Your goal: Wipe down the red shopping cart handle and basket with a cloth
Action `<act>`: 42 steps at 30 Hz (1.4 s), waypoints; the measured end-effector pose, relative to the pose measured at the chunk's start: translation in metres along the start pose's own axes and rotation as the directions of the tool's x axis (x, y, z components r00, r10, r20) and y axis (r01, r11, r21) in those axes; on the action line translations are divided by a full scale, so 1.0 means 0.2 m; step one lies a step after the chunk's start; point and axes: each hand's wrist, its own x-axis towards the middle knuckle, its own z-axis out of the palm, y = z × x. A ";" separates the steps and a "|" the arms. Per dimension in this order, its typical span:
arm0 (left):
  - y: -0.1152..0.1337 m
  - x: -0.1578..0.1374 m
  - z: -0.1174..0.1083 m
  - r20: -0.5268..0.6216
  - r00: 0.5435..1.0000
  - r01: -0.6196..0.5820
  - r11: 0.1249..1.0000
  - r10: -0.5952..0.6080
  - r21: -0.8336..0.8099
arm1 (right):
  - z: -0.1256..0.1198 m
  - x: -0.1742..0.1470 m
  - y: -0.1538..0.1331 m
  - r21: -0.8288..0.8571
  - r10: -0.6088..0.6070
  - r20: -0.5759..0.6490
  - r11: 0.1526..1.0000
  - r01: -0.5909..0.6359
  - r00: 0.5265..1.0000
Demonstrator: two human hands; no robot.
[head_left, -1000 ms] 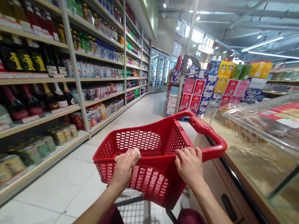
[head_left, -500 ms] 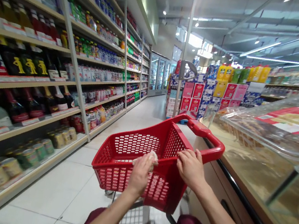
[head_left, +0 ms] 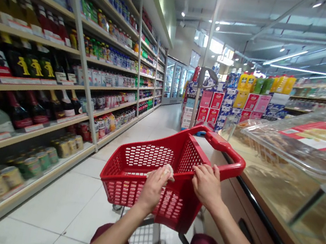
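A red plastic shopping cart (head_left: 179, 209) stands sideways in front of my knees, its handle toward the right. My left hand (head_left: 154, 185) is closed over a crumpled pale cloth (head_left: 169, 171), pressed on the near rim of the basket. Farther right, my right hand (head_left: 207, 183) grips the same rim near the handle (head_left: 233, 161), fingers bent over the edge and thumb up. Nothing shows inside the part of the basket I can see. The cloth's lower part is hidden under my left fingers.
Shelves of bottles and cans (head_left: 46, 84) line the left side. A display counter (head_left: 271, 187) with clear plastic food boxes (head_left: 321, 137) runs close on the right. Ahead stand stacked drink cartons (head_left: 209, 109), a metal pole (head_left: 207, 54) and glass-door fridges (head_left: 175, 80). White tiles (head_left: 73, 199) cover the floor.
My left hand has slid slightly to the right along the rim with the cloth. The right hand keeps its hold, and the cart is nearly still. The view has shifted slightly.
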 end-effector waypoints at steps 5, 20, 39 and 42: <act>-0.18 -0.13 -0.08 -0.083 0.978 0.199 0.974 -0.190 0.109 | 0.01 0.00 -0.02 0.004 0.024 -0.006 1.000 -0.024 1.000; -0.41 -0.31 -0.17 -0.211 0.959 0.238 0.943 -0.190 0.231 | 0.00 -0.01 -0.02 0.023 0.006 -0.018 1.000 -0.006 1.000; -0.31 -0.24 -0.09 -0.235 0.947 0.262 0.952 -0.220 0.161 | 0.01 -0.01 -0.03 0.005 0.006 -0.042 1.000 -0.006 0.999; -0.12 -0.11 0.00 -0.092 0.988 0.134 0.987 -0.126 0.087 | 0.00 -0.01 -0.03 -0.010 -0.001 -0.022 1.000 0.001 1.000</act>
